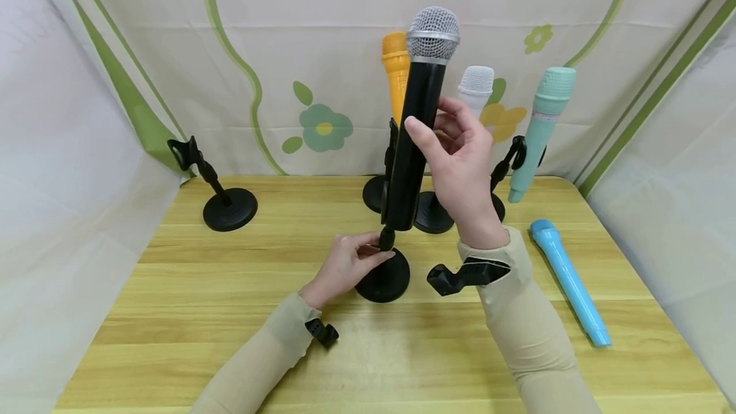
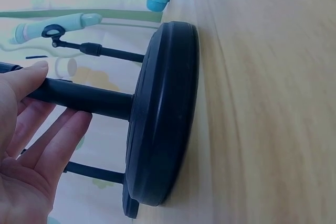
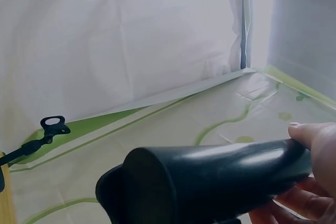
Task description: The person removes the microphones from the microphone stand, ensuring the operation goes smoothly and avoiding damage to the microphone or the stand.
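Observation:
A black microphone with a silver mesh head stands tilted in my right hand, thumb on the near side and fingers behind. Its lower end overlaps the holder of a black desk stand in the head view. The right wrist view has the dark holder right beside the butt of the microphone body. My left hand grips the post of that stand just above its round base. Seen from the left wrist, thumb and fingers lie on either side of the post, and the base is on the table.
Behind are an orange microphone, a white microphone and a mint microphone, with black stands beneath. A bare black stand is at back left. A blue microphone lies on the wooden table, right of my arm.

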Demonstrator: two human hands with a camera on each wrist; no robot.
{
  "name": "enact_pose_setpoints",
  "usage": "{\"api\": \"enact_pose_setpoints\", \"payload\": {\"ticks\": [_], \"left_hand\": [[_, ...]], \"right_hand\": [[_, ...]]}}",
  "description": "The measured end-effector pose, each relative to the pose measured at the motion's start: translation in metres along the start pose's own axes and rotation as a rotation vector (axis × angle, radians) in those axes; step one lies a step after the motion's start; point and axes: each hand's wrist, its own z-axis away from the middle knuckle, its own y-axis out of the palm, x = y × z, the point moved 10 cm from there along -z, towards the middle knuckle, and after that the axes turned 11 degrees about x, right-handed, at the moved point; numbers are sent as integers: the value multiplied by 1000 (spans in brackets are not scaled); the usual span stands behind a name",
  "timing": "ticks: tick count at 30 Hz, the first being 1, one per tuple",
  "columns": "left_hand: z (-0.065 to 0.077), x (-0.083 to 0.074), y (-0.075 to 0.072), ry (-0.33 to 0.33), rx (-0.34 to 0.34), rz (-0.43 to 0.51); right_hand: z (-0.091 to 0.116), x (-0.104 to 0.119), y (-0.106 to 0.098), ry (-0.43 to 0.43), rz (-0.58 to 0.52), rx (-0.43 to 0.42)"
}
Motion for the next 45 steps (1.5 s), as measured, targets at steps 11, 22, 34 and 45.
{"api": "enact_pose_setpoints", "payload": {"ticks": [11,22,34,45], "left_hand": [[0,1,-1,-4,-2,0],[1,3,0,-4,-4,3],[0,31,5,-9,2,10],[2,31,4,33,11,23]], "right_hand": [[1,15,4,-106,-8,44],[-2,15,5,-102,-16,25],[-3,17,5,-111,-24,16],[-5,18,-2,-92,-71,-31]]}}
